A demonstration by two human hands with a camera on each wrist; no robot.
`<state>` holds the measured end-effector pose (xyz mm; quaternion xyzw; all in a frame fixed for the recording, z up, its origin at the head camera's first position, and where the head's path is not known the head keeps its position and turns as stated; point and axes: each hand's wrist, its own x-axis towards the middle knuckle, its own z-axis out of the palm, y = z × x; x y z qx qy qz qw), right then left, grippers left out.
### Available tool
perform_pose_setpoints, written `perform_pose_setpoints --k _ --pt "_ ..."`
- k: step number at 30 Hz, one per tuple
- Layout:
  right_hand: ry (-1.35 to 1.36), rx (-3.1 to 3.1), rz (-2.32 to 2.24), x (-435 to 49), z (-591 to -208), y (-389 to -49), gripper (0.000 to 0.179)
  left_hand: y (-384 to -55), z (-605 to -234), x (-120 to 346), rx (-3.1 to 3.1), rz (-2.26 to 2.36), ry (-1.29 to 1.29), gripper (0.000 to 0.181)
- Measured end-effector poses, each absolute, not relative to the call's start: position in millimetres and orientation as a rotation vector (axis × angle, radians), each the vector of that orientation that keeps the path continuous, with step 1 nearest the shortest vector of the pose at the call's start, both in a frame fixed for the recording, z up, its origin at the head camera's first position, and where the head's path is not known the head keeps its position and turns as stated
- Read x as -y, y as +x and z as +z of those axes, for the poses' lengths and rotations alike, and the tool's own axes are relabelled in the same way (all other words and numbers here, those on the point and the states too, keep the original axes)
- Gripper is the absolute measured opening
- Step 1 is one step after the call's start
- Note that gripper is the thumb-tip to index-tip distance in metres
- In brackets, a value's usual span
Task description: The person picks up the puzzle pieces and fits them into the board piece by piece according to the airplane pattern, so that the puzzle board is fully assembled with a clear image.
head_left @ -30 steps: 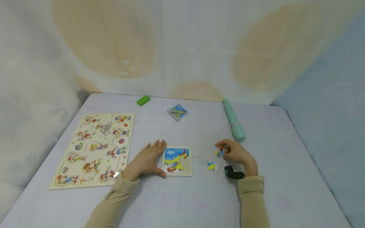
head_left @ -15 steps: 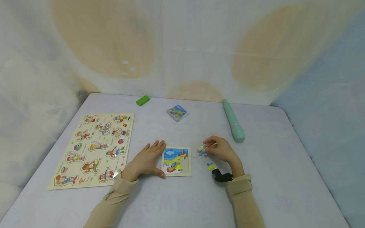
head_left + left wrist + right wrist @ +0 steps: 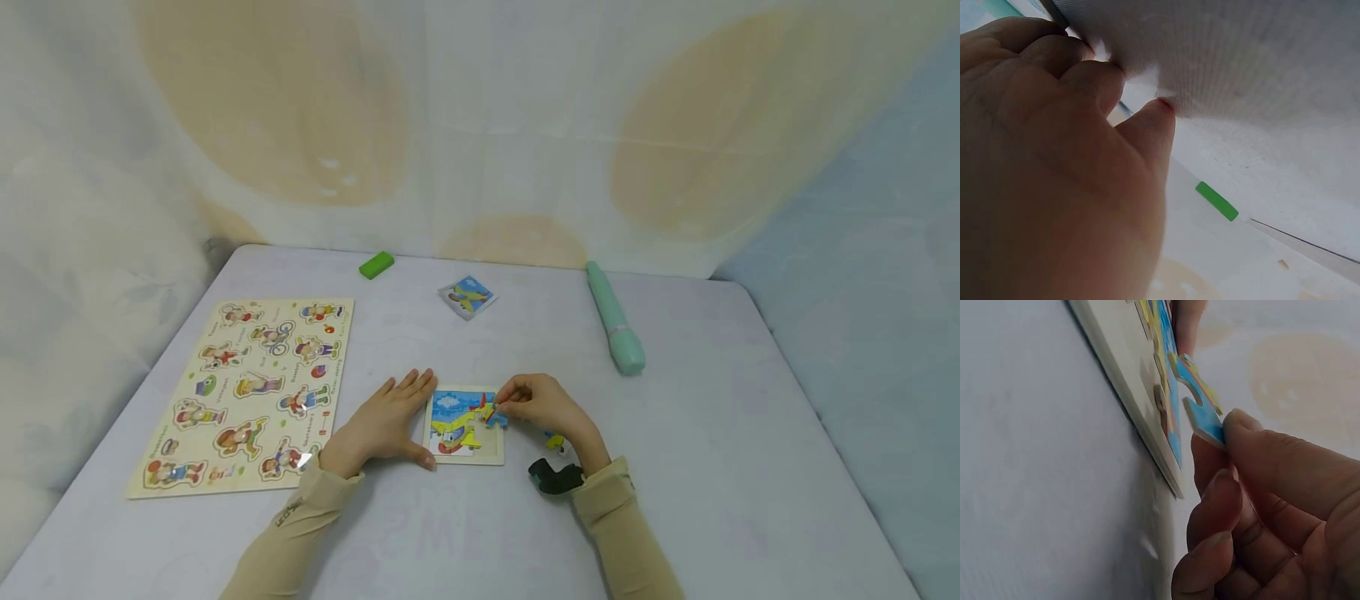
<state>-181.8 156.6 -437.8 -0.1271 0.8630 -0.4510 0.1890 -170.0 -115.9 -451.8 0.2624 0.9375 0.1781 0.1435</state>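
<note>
A small framed jigsaw puzzle (image 3: 453, 402) with a yellow plane on blue lies in the middle of the table, its right part bare wood. My left hand (image 3: 386, 423) lies flat with straight fingers along the puzzle's left edge, thumb at the lower left corner. Between thumb and fingertips my right hand (image 3: 551, 407) pinches a blue and yellow puzzle piece (image 3: 1202, 403), held tilted just over the right side of the frame. Another puzzle piece (image 3: 554, 441), yellow and blue, lies on the table below the right hand, partly hidden by it.
A large wooden picture board (image 3: 247, 392) with figures lies at the left. Farther back are a green block (image 3: 377, 265), a small plane picture card (image 3: 468, 297) and a mint-green wand-shaped object (image 3: 617, 318). A black camera (image 3: 555, 477) sits at the right wrist.
My right hand has moved left with the puzzle piece, from the right of the puzzle to over its right side. My left hand has stayed in place.
</note>
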Motion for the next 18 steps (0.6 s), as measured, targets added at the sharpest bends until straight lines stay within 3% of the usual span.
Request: perform_pose_setpoints --k 18 --pt "-0.224 -2.571 -1.184 -129 -440 -174 0.008 -170 -452 116 -2.703 0.507 0.756 0.124"
